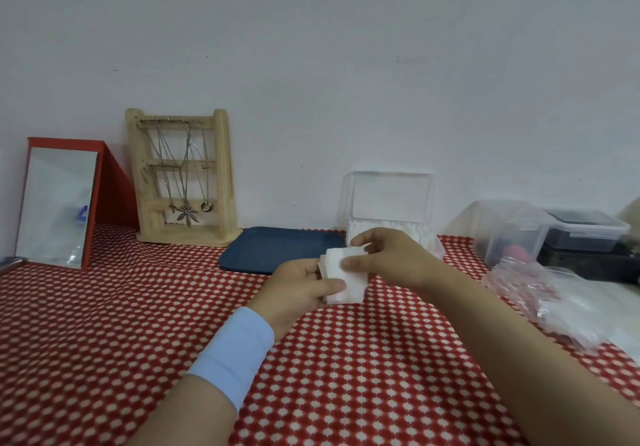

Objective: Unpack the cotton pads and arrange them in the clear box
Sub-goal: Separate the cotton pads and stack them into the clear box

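One bench (pixel 138 341) under a red-and-white patterned cloth carries, along the wall, a red-framed mirror (pixel 57 206) with a blue mark too blurred to read, a wooden necklace stand (pixel 183 175), a dark blue tray (pixel 277 248) and the clear box (pixel 427 239), lid raised, white pads standing inside. Crumpled plastic packaging (pixel 554 296) lies at the right. Just before the box, the left hand (pixel 298 289) and right hand (pixel 388 262) both pinch one stack of cotton pads (pixel 346 282), thumbs on top

One head-worn wide-angle camera looks forward and down from close behind the left hand (pixel 298 286) and right hand (pixel 391 258), over the red-and-white patterned desk (pixel 104 341) toward the white wall (pixel 311 47).
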Demonstrator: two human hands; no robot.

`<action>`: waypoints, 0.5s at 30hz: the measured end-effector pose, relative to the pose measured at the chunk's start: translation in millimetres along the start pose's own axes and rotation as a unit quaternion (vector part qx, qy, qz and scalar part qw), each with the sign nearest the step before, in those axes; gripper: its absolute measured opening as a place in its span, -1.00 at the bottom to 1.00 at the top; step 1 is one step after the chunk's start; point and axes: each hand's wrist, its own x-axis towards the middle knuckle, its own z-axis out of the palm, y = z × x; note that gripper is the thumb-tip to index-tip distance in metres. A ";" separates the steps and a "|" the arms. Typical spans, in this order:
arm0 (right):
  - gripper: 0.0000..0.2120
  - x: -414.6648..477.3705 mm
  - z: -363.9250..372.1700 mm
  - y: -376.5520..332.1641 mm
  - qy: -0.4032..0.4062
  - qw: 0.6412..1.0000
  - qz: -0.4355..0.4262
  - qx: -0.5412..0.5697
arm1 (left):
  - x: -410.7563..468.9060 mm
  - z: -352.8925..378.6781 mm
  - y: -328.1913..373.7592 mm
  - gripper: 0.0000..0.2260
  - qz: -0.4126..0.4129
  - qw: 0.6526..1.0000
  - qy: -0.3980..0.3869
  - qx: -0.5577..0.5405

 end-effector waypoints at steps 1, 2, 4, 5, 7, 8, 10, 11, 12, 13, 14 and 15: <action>-0.61 -0.7 -1.2 -0.2 -0.023 1.000 0.001 0.018 | 0.2 -1.6 -0.7 -0.78 0.002 1.000 -0.003 0.007; -0.59 -1.9 -2.8 0.0 -0.046 0.999 0.000 0.029 | 0.4 -3.0 0.0 -0.76 0.002 1.000 -0.009 0.006; -0.66 -3.4 -7.2 0.9 -0.075 0.997 -0.009 0.019 | -0.3 -3.4 4.6 -0.68 0.007 1.000 -0.014 0.010; -0.73 -4.1 -9.1 1.1 -0.085 0.996 -0.013 0.009 | -0.5 -3.4 5.8 -0.63 0.012 1.000 -0.011 0.021; -0.80 -5.5 -13.2 -0.3 -0.105 0.994 -0.012 -0.001 | 1.1 -1.3 8.0 -0.55 0.020 0.998 0.003 0.055; -0.80 -6.8 -14.7 -1.2 -0.118 0.993 -0.005 -0.005 | 1.4 -0.2 8.7 -0.52 0.021 0.997 0.006 0.069; -0.81 -8.3 -19.8 -2.2 -0.131 0.991 0.012 -0.014 | 5.3 2.6 14.2 -0.47 0.029 0.994 -0.002 0.102; -0.84 -8.4 -24.6 -2.8 -0.124 0.992 0.016 -0.022 | 7.7 6.2 20.6 -0.45 0.033 0.993 -0.011 0.116; -0.83 -7.8 -29.3 -3.7 -0.111 0.993 0.012 -0.035 | 10.5 8.7 27.3 -0.45 0.035 0.991 -0.015 0.130; -0.82 -5.9 -36.1 -4.9 -0.088 0.995 0.012 -0.044 | 16.4 11.6 35.0 -0.46 0.039 0.989 -0.016 0.144; -0.83 -2.0 -44.5 -4.9 -0.059 0.997 0.016 -0.048 | 24.3 14.5 42.8 -0.47 0.043 0.986 -0.010 0.161; -0.82 2.7 -55.1 -5.1 -0.023 0.999 0.023 -0.041 | 33.9 17.8 50.2 -0.48 0.053 0.982 0.003 0.183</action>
